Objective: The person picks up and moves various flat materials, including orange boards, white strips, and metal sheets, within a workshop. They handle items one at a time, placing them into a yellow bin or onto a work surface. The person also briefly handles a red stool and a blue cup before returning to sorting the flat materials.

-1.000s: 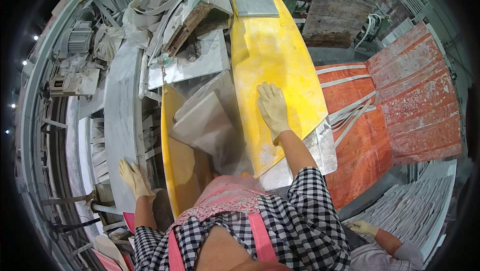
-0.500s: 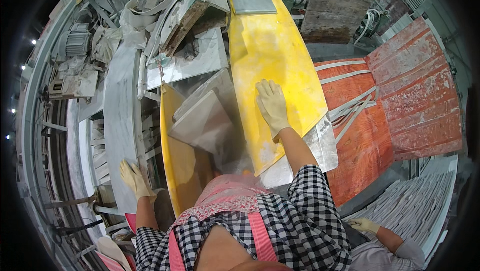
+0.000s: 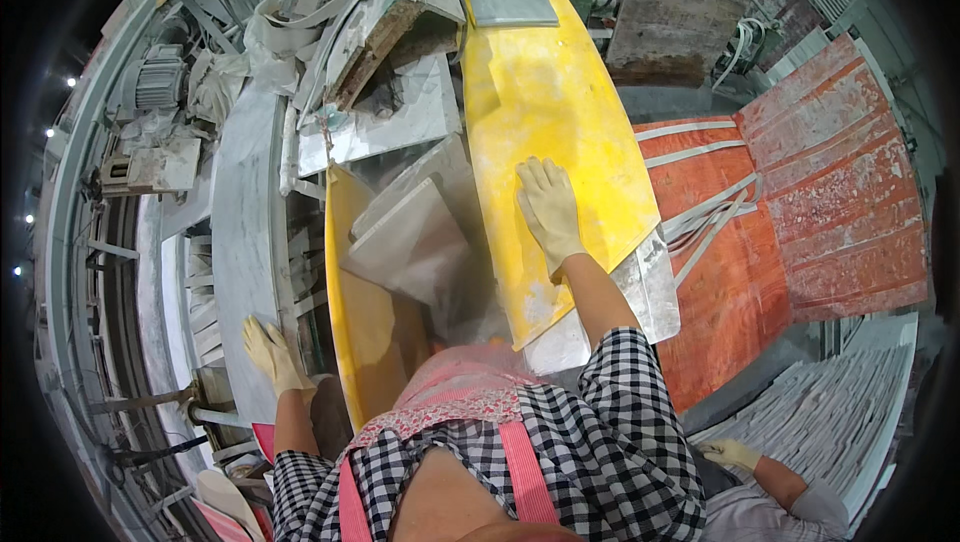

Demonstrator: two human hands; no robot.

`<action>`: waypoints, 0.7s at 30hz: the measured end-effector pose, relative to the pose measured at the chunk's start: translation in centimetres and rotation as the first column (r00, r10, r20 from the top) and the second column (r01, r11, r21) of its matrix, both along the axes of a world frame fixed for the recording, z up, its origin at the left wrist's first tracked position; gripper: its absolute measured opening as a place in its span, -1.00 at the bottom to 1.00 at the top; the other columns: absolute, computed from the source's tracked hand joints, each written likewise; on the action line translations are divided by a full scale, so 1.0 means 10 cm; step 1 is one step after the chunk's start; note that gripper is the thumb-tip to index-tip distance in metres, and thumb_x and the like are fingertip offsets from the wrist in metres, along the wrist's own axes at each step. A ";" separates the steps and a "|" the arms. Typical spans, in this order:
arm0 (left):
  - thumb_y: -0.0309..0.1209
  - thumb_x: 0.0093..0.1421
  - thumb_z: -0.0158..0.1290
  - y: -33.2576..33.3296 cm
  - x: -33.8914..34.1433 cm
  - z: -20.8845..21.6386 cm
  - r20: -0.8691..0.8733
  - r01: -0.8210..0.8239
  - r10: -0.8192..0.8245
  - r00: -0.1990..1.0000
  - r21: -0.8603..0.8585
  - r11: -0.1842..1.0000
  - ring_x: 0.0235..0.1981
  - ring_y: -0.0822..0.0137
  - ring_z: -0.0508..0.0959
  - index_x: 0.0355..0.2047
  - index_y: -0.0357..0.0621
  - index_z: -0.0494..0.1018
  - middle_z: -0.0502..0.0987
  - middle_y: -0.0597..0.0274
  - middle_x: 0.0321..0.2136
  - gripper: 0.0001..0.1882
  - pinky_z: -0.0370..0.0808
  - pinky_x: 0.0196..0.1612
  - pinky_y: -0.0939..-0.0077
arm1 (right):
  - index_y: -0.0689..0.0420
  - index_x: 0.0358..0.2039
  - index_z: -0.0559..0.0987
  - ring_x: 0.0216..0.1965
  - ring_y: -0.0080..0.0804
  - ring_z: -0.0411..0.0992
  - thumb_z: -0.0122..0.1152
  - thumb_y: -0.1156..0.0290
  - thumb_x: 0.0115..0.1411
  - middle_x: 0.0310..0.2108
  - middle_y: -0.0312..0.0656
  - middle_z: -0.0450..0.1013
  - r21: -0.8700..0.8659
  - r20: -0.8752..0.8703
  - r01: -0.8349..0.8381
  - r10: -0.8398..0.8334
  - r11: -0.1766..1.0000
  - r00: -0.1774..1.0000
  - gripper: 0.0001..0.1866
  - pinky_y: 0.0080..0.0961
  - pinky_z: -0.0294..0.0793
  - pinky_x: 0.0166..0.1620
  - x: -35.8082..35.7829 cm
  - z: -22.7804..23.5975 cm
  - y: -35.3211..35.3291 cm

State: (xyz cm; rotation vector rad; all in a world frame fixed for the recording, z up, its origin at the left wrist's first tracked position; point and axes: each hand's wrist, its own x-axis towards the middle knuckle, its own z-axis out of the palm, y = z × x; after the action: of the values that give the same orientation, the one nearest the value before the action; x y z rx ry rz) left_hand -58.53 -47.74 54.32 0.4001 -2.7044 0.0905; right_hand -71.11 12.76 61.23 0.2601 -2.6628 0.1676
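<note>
My left hand (image 3: 268,352), in a cream glove, lies on the near end of a long grey stone slab (image 3: 243,242), fingers stretched out. On the right, my right hand (image 3: 549,204), gloved the same way, rests flat on a yellow sheet (image 3: 560,92) that covers a long surface. Neither hand grips anything. At the far end of the yellow sheet lies a small grey tile (image 3: 512,3). Bare grey metal (image 3: 652,287) shows from under the sheet's near corner. Between my arms, grey flat slabs (image 3: 410,247) lean beside an upright yellow panel (image 3: 352,302).
An orange-red board (image 3: 725,292) with pale straps lies at right, beside a worn red panel (image 3: 840,182). Stacked thin grey strips (image 3: 830,402) fill the lower right, near another person's gloved hand (image 3: 730,454). A motor (image 3: 160,82) and machine rails stand at left.
The whole view has shifted slightly, so things sit a little further right. Both hands stay on the same surfaces, with no clear movement over them.
</note>
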 end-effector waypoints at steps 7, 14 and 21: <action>-0.25 0.37 -0.06 0.03 -0.02 0.03 -0.013 0.033 -0.033 0.999 0.028 0.999 0.25 -0.19 0.33 0.22 -0.38 0.34 0.40 -0.25 0.20 -0.48 0.21 0.32 0.05 | 0.17 0.10 0.45 0.19 -0.01 0.28 0.02 0.32 0.27 0.14 -0.05 0.38 -0.073 0.003 0.006 -0.006 0.997 1.000 -0.59 -0.11 0.21 0.28 -0.01 -0.01 -0.02; -0.28 0.34 -0.04 0.05 -0.03 0.06 -0.008 0.022 -0.022 1.000 0.039 0.999 0.24 -0.20 0.34 0.20 -0.40 0.35 0.40 -0.26 0.19 -0.48 0.21 0.32 0.06 | 0.16 0.07 0.46 0.16 -0.02 0.30 0.06 0.38 0.23 0.10 -0.07 0.40 -0.095 -0.014 -0.006 0.004 0.995 1.000 -0.62 -0.10 0.27 0.25 -0.04 -0.03 -0.02; -0.27 0.37 -0.04 0.02 -0.02 0.00 -0.033 0.016 -0.015 0.999 0.029 0.999 0.25 -0.19 0.34 0.22 -0.33 0.35 0.39 -0.21 0.21 -0.49 0.21 0.32 0.05 | 0.15 0.02 0.46 0.14 -0.02 0.31 0.07 0.39 0.22 0.09 -0.07 0.40 -0.107 -0.045 -0.015 0.010 0.994 0.999 -0.65 -0.10 0.26 0.26 -0.03 -0.04 -0.02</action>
State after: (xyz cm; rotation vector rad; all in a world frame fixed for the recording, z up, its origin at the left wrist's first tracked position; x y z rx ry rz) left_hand -58.71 -47.55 54.30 0.3860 -2.6787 0.0390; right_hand -71.40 12.55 60.83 0.2432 -2.5985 0.3052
